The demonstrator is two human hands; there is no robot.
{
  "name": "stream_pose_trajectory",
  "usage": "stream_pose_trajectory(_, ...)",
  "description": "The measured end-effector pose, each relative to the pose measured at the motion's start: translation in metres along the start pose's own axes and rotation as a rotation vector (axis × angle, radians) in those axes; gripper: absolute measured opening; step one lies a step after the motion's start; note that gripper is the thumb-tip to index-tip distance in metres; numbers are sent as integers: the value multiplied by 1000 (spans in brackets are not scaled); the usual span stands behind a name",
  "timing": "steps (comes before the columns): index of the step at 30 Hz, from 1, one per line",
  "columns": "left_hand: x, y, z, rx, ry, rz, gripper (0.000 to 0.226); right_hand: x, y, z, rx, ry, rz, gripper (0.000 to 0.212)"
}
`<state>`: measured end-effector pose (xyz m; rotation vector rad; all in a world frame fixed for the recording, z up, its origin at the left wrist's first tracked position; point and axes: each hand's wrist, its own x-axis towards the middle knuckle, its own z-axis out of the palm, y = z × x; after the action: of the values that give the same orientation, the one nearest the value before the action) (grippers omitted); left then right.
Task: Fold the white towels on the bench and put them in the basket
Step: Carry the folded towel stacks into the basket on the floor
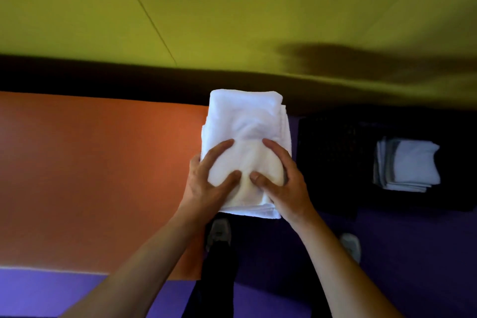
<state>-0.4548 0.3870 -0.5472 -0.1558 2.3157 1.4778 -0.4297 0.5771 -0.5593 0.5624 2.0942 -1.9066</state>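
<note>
A folded white towel (247,121) is held in the air at the right end of the orange bench (103,175), partly past its edge. My left hand (206,183) grips its near left side, thumb on top. My right hand (284,183) grips its near right side, thumb on top. The two thumbs almost meet on the towel's top. To the right, on the floor, stands a dark basket (333,162). Inside it lies a stack of folded white towels (407,165).
A yellow-green wall (232,8) rises behind the bench. The floor (413,253) is purple. My two feet in grey shoes (219,232) stand below the towel, between bench and basket.
</note>
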Motion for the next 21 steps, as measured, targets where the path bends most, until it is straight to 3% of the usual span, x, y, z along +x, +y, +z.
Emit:
stream_pose_trajectory(12,-35,92,272,-11,-41,-37,57,-39,61,-283,-55,16,36,67)
stream_pose_trajectory(21,-19,90,465,-17,-151,-18,55,-27,154,-451,-29,56,91,62)
